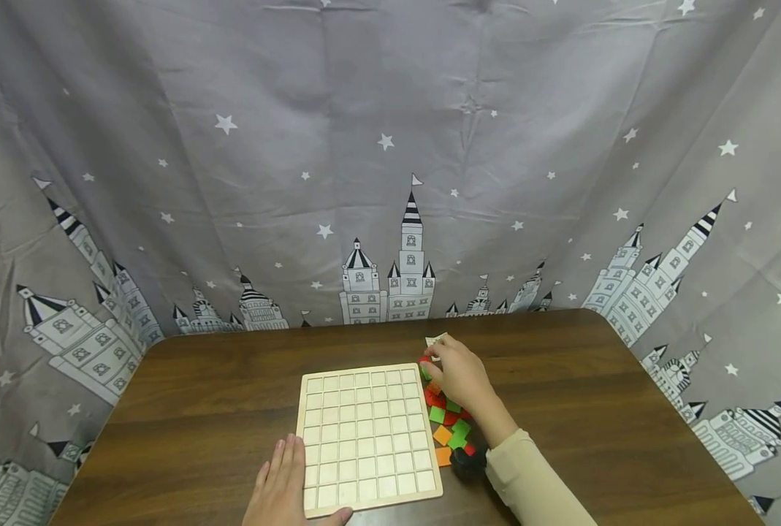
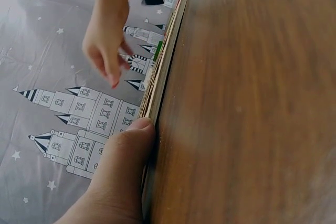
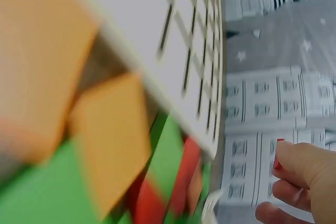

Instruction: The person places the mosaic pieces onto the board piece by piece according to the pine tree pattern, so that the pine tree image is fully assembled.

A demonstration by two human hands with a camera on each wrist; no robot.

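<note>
A pale wooden grid board (image 1: 367, 367) with square cells lies flat on the table. My left hand (image 1: 283, 478) rests at its lower left corner, fingers straight along the left side and thumb (image 2: 128, 142) against the near edge. My right hand (image 1: 462, 372) is raised near the board's far right corner. Between its thumb and fingers it pinches a small red tile (image 3: 279, 154), mostly covered by the fingertips. Under and beside that hand, a loose pile of orange tiles (image 1: 443, 435), green tiles (image 1: 459, 431) and red tiles (image 1: 435, 398) lies along the board's right side.
A small whitish printed paper (image 1: 434, 340) lies beyond the pile, partly behind the right hand. The brown wooden table (image 1: 219, 394) ends at a grey curtain (image 1: 390, 95) printed with castles and stars. A black rounded object (image 1: 467, 464) shows below the right wrist.
</note>
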